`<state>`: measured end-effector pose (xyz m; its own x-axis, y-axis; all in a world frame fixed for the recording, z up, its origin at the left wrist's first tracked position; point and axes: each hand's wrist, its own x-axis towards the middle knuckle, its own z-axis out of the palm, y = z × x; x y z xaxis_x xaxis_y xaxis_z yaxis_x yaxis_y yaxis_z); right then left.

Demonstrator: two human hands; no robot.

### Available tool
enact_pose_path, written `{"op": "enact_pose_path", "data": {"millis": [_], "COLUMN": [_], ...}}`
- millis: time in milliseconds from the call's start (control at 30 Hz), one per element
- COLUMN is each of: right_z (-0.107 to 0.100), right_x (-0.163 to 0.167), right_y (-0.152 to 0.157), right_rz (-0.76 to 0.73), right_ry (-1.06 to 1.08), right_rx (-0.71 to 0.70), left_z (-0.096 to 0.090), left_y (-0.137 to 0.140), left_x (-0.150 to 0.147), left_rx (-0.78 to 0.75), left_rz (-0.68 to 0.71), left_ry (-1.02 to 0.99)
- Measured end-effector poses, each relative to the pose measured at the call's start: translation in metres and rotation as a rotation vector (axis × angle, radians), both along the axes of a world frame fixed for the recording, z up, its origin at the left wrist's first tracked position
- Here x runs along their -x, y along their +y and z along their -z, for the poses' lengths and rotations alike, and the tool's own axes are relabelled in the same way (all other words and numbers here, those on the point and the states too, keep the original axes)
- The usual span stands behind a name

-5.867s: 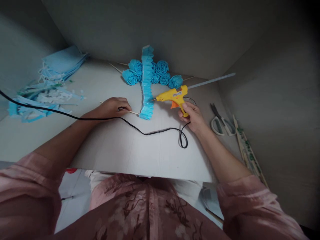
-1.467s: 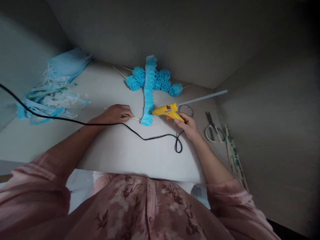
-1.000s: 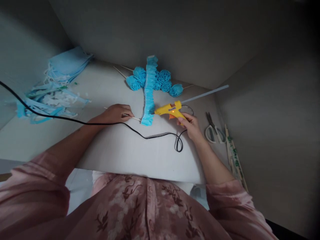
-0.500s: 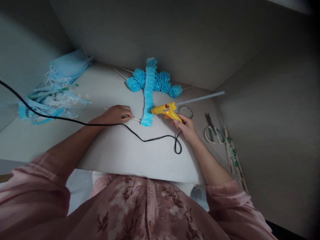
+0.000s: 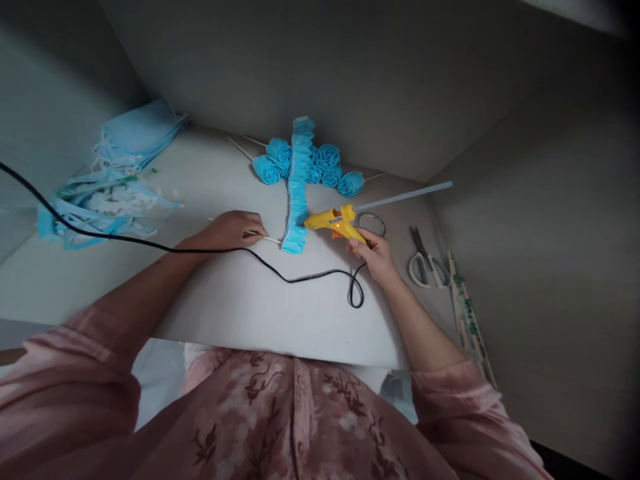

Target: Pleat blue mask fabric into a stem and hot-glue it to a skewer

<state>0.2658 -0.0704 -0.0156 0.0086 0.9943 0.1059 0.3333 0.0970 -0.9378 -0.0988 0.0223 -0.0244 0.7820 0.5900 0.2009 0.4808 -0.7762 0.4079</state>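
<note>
My left hand (image 5: 235, 230) is closed on a thin wooden stick (image 5: 271, 239), whose tip meets the lower end of a blue pleated strip (image 5: 299, 180). That strip lies lengthwise away from me, its far part over several blue rosette flowers (image 5: 329, 156). In my right hand (image 5: 373, 252) is a yellow glue gun (image 5: 334, 220), with its nozzle at the strip's right edge; whether it touches I cannot tell. A long translucent glue stick (image 5: 405, 197) sticks out of the gun's back. The gun's small orange light is lit.
A black cord (image 5: 210, 251) crosses the table over my left wrist and loops near my right hand. Scissors (image 5: 425, 263), a roll of tape (image 5: 371, 225) and wooden sticks (image 5: 467, 313) lie right. Blue masks (image 5: 137, 133) and scraps (image 5: 115, 203) lie left, near the walls.
The glue gun in my right hand has shifted very slightly to the right. My left hand and the stick stay in place.
</note>
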Motion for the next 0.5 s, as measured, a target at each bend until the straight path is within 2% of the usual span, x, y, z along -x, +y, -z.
{"op": "enact_pose_path", "data": {"millis": [167,400,500], "right_z": [-0.0039,0.0011,0.0003], "right_x": [0.0039,-0.0005,0.0015], "right_y": [-0.0011,-0.0007,-0.0004], "right_rz": [-0.043,-0.004,-0.025], "right_ry": [-0.070,0.067,0.021], "right_rx": [-0.002,0.021,0.011], "left_z": [0.0014,0.0043,0.0044], "left_y": [0.0006,0.0023,0.0031], "left_x": [0.0004,0.0006,0.0007], "left_rx": [-0.007,-0.010,-0.021], "left_rz": [0.018,0.034,0.047], "left_ry": [-0.018,-0.047,-0.052]}}
